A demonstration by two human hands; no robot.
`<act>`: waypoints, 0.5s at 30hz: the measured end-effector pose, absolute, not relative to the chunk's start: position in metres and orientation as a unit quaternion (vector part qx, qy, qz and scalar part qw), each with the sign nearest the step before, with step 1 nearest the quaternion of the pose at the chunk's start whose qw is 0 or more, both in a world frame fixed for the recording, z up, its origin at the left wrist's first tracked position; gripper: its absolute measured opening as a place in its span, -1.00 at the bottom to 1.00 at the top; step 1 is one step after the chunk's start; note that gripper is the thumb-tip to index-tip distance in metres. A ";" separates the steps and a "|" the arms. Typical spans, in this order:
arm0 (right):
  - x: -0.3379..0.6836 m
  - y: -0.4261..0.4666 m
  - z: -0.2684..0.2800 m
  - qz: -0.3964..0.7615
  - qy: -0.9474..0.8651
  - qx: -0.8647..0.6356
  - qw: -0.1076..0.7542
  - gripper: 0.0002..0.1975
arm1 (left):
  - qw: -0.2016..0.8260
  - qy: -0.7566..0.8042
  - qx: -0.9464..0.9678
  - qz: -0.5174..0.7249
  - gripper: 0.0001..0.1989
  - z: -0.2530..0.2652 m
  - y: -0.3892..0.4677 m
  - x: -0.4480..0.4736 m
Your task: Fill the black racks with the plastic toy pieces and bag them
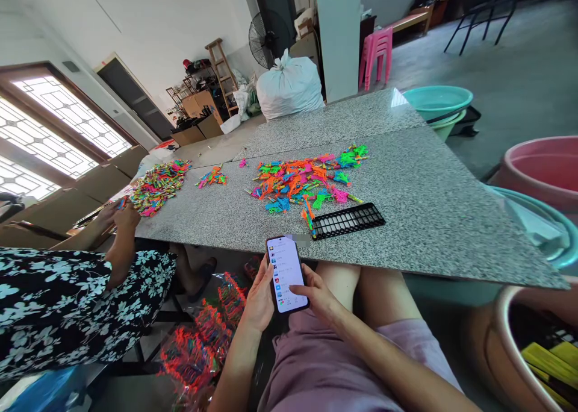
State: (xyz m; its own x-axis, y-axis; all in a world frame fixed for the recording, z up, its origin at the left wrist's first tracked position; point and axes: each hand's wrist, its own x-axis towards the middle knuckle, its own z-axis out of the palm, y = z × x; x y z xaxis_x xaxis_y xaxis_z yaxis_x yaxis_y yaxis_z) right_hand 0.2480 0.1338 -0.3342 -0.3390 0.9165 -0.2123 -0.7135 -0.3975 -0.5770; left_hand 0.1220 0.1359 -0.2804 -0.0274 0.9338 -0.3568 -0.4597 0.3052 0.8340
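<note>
A smartphone [287, 273] with a lit white screen showing a list of small icons is held over my lap, just below the table's near edge. My left hand [261, 294] grips its left side. My right hand [318, 291] is closed around the lower right side, its thumb over the screen. Beyond the phone, a black plastic rack with slots [347, 220] lies near the table edge. One small colourful plastic piece [308, 216] rests at the rack's left end. Behind it spreads a pile of bright plastic toy pieces [298, 180] in orange, green, blue and pink.
The speckled stone table [433, 219] spans the view. At left, a co-worker's hands [126, 213] are beside another colourful pile [160, 186]. Clear bags of bright pieces [198, 346] lie on the floor. A white sack [289, 87] stands behind; tubs [542, 171] line the right.
</note>
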 end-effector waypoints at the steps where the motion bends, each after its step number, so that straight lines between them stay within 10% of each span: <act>1: 0.248 0.133 -0.334 0.793 -0.201 -0.258 0.513 -0.42 | 0.652 0.476 0.252 0.534 -0.40 -0.280 0.136 0.122; 15: 0.247 0.137 -0.332 0.791 -0.179 -0.279 0.515 -0.47 | 0.666 0.467 0.249 0.525 -0.32 -0.279 0.139 0.124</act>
State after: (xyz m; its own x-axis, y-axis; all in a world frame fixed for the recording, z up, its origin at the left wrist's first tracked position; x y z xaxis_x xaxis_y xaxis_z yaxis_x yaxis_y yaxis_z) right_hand 0.2472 0.1375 -0.3325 -0.3142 0.9141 -0.2563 -0.7146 -0.4055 -0.5700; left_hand 0.1236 0.1388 -0.2793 0.0126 0.9329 -0.3598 -0.4676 0.3236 0.8226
